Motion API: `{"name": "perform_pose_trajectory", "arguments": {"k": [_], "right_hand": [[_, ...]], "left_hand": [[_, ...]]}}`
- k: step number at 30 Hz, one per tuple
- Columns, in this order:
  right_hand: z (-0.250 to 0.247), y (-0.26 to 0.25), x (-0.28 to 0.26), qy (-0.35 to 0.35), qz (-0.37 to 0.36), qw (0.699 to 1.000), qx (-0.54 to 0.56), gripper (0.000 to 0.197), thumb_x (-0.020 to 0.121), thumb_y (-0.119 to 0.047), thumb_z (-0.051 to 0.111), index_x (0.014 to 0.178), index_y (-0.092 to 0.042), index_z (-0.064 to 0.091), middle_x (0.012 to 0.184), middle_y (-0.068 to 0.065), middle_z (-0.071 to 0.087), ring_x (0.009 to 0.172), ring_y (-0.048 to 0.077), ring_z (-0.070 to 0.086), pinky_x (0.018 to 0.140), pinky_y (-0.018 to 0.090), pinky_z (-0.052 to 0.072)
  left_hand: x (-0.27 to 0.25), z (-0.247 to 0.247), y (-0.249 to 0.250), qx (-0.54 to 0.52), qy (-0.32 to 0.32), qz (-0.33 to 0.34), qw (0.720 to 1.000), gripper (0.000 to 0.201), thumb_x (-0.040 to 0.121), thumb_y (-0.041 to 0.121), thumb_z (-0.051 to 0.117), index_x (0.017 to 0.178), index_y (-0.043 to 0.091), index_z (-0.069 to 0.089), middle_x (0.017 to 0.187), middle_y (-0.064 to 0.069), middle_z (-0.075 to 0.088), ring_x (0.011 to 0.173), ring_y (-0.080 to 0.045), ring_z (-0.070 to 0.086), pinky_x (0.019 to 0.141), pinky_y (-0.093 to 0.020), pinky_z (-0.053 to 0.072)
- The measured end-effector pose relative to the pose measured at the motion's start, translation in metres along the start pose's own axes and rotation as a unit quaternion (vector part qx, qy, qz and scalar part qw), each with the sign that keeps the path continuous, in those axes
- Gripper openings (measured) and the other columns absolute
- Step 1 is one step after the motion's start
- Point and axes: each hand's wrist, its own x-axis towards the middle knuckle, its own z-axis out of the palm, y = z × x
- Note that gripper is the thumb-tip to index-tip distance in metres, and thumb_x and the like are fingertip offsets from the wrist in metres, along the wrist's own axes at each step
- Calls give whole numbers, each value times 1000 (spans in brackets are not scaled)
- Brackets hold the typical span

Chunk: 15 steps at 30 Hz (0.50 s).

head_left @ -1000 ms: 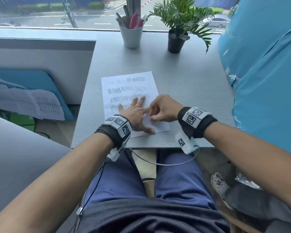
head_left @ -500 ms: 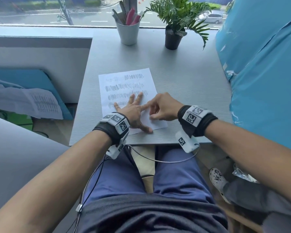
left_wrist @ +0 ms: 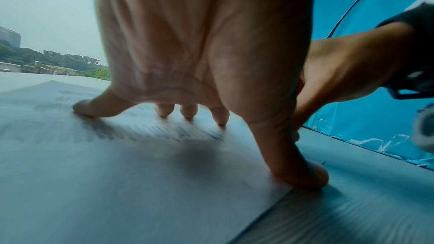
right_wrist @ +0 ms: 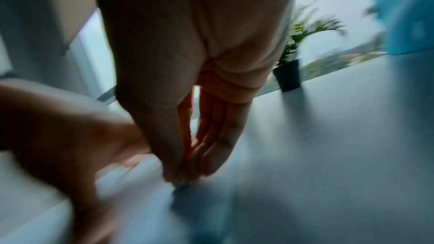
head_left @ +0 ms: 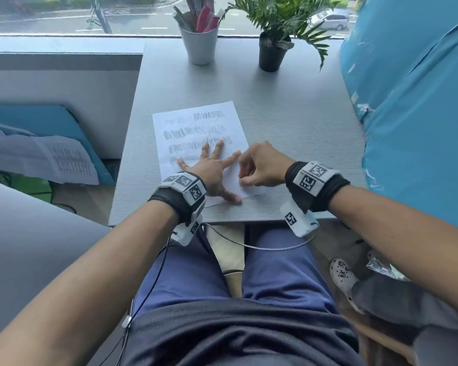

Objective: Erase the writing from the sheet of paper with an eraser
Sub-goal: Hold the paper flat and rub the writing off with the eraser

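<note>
A white sheet of paper (head_left: 196, 122) with several rows of dark pencil writing lies on the grey table (head_left: 288, 114). My left hand (head_left: 222, 170) presses flat on its lower half, fingers spread, thumb near the bottom edge. The left wrist view shows the left hand (left_wrist: 206, 81) with fingertips planted on the paper (left_wrist: 117, 164). My right hand (head_left: 242, 179) hovers curled over the sheet's lower right, just beside the left index finger. In the blurred right wrist view, the right hand (right_wrist: 180, 177) pinches a small greyish eraser (right_wrist: 182, 186) against the paper.
A white cup of pens (head_left: 198, 43) and a potted plant (head_left: 271, 54) stand at the table's far edge. A blue covered bulk (head_left: 413, 114) borders the right side. Loose papers (head_left: 50, 159) lie lower left. Another person's foot in a white clog (head_left: 341, 273) is by my right knee.
My right hand has shifted a little toward me, away from the left index fingertip it touched. The left hand stays pressed on the sheet, fingers spread wider.
</note>
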Motion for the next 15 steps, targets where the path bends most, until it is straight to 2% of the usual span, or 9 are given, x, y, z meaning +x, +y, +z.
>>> {"name": "perform_pose_trajectory", "arguments": {"k": [3, 5, 7, 10, 12, 13, 15], "right_hand": [[-8, 13, 6, 58, 39, 997, 16, 6, 70, -13, 78, 74, -11, 75, 71, 0, 70, 66, 12, 66, 62, 25, 55], [-5, 9, 6, 55, 30, 998, 4, 4, 70, -10, 76, 73, -11, 73, 70, 0, 69, 67, 13, 67, 62, 26, 57], [-3, 8, 4, 55, 23, 998, -6, 4, 71, -9, 75, 75, -10, 73, 70, -1, 68, 66, 13, 66, 61, 25, 55], [-13, 15, 7, 65, 47, 997, -16, 9, 75, -11, 74, 83, -12, 73, 70, -4, 65, 65, 11, 63, 59, 17, 47], [-18, 17, 11, 54, 54, 997, -29, 11, 77, -11, 75, 88, -12, 74, 74, -3, 67, 69, 11, 64, 63, 17, 50], [-20, 15, 13, 50, 53, 997, -36, 10, 77, -11, 76, 87, -12, 75, 75, -2, 68, 70, 11, 65, 66, 19, 52], [-23, 10, 18, 58, 43, 997, -39, 8, 75, -11, 77, 84, -11, 77, 73, -1, 68, 63, 8, 63, 68, 22, 55]], "left_hand": [[1, 1, 1, -5, 6, -3, 1000, 131, 55, 76, 79, 153, 53, -7, 163, 8, -26, 149, -25, -26, 98, -87, 3], [0, 0, 1, -2, 5, -5, 1000, 132, 55, 77, 78, 153, 53, -6, 163, 9, -26, 150, -25, -25, 98, -87, 5], [-2, -5, 1, 12, 9, -6, 1000, 128, 58, 76, 77, 154, 52, -2, 165, 9, -20, 152, -25, -18, 99, -86, 11], [-4, -24, -3, 52, 32, -4, 998, 108, 67, 67, 78, 155, 48, 18, 162, 0, 11, 146, -31, 12, 98, -80, 30], [-4, -29, -9, 59, 42, 6, 997, 105, 65, 58, 85, 153, 44, 29, 153, -2, 24, 138, -32, 23, 97, -73, 37], [-2, -27, -12, 48, 46, 16, 998, 106, 63, 53, 88, 152, 42, 31, 153, -2, 23, 138, -32, 23, 99, -71, 38], [0, -23, -19, 11, 39, 36, 999, 109, 64, 45, 90, 154, 40, 28, 163, -2, 10, 148, -29, 11, 107, -71, 30]]}}
